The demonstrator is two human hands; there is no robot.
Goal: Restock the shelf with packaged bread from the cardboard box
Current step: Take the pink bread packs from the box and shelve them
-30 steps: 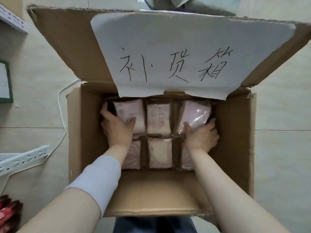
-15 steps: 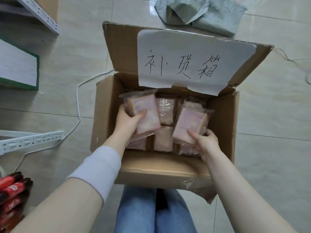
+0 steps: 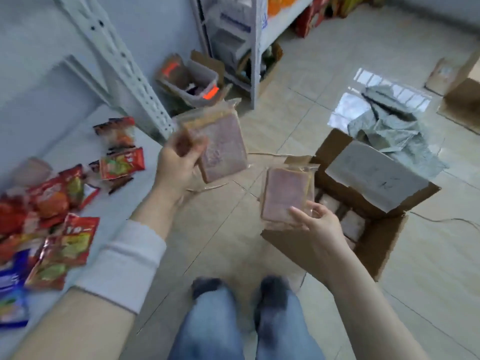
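Loose snack packets (image 3: 65,203) crowd the shelf (image 3: 85,120) on the left, with no bread clearly placed there. The left hand (image 3: 176,165) grips one bread pack (image 3: 223,149) in mid-air, long axis near to far, sealed end far. The right hand (image 3: 319,229) pinches a second pack (image 3: 285,196), lying the same way, just beside the cardboard box (image 3: 376,245) on the right, where more packs (image 3: 350,224) wait.

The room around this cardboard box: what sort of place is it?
Probably a small shop or stockroom: white metal shelving with snack packets, more stocked racks behind, and a cardboard box of packaged bread.
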